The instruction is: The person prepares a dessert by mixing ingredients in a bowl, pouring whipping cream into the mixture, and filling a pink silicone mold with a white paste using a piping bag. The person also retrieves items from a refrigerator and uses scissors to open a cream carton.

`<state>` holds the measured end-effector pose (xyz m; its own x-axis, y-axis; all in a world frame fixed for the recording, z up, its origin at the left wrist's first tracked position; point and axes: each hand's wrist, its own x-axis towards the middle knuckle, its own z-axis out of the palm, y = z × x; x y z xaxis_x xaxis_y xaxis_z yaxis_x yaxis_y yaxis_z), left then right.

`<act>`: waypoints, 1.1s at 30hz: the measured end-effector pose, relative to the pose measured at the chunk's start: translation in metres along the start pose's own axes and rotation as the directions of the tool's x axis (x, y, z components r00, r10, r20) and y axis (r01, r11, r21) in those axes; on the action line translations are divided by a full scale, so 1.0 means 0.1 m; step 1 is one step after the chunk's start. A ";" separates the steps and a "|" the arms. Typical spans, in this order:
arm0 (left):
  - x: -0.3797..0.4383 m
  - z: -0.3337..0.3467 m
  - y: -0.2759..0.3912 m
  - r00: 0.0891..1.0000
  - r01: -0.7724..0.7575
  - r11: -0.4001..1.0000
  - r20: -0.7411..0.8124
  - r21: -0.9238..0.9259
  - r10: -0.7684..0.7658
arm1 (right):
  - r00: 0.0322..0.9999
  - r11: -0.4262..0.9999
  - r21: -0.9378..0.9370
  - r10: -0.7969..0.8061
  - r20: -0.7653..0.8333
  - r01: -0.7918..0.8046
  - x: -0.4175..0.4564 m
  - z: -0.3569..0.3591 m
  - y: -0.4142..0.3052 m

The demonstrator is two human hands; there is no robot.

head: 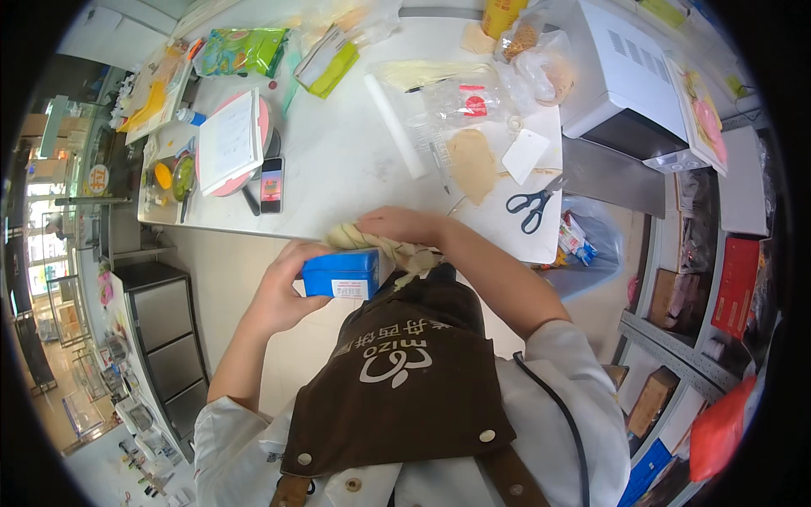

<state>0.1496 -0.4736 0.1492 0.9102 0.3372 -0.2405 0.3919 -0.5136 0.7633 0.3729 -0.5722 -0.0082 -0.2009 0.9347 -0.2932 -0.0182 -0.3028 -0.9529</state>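
A blue and white box with a printed label is in my left hand, its fingers and thumb around the near end. My right hand presses a pale yellow-green cloth against the far side of the box, and part of the cloth hangs down from it. Both hands are just off the front edge of the white table, above my brown apron. My right fingertips are partly hidden behind the cloth.
On the table lie dark-handled scissors, a smartphone, a white rolling pin, a pen, and a white board on a pink turntable. A microwave oven stands at right, above a plastic rubbish bag.
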 end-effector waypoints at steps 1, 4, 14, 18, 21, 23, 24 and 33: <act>-0.01 0.01 -0.06 1.000 0.016 1.000 -0.002 -0.010 -0.016 | 0.997 0.996 -0.069 0.053 -0.059 -0.057 0.03 0.02 0.19; -0.04 0.04 -0.31 0.998 0.040 0.996 -0.039 -0.083 -0.044 | 0.949 0.897 -0.357 0.170 -0.266 -0.261 0.07 -0.02 1.08; 0.50 0.16 -1.23 0.975 0.100 0.993 -0.191 -0.065 -0.111 | 0.242 0.634 -0.319 -0.208 -0.948 -0.704 -1.39 -0.39 1.46; 0.66 -0.10 -1.15 0.994 0.107 0.989 -0.046 0.098 -0.103 | 0.127 0.488 -0.117 -0.013 -0.992 -0.865 -1.78 -0.48 1.67; 0.75 0.06 -0.95 0.988 -0.113 0.918 -0.053 0.379 0.144 | 0.059 0.497 0.011 0.124 -0.991 -0.868 -1.89 -0.49 1.68; 0.79 0.19 -0.90 0.992 -0.027 0.914 -0.099 0.404 0.073 | 0.005 0.486 0.090 0.191 -0.982 -0.869 -1.92 -0.47 1.55; 0.85 0.19 -0.87 0.992 -0.038 0.888 -0.087 0.458 0.087 | -0.016 0.459 0.124 0.232 -0.973 -0.880 -1.97 -0.49 1.54; 0.88 0.24 -0.76 0.996 0.065 0.872 -0.079 0.486 -0.031 | 0.015 0.349 0.089 0.285 -0.958 -0.933 -2.06 -0.46 1.50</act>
<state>0.2033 -0.4237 0.0550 0.8844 0.4138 -0.2158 0.4659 -0.8089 0.3585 0.4565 -0.8015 -0.0948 0.9305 0.1062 -0.3506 0.0937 -0.9942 -0.0525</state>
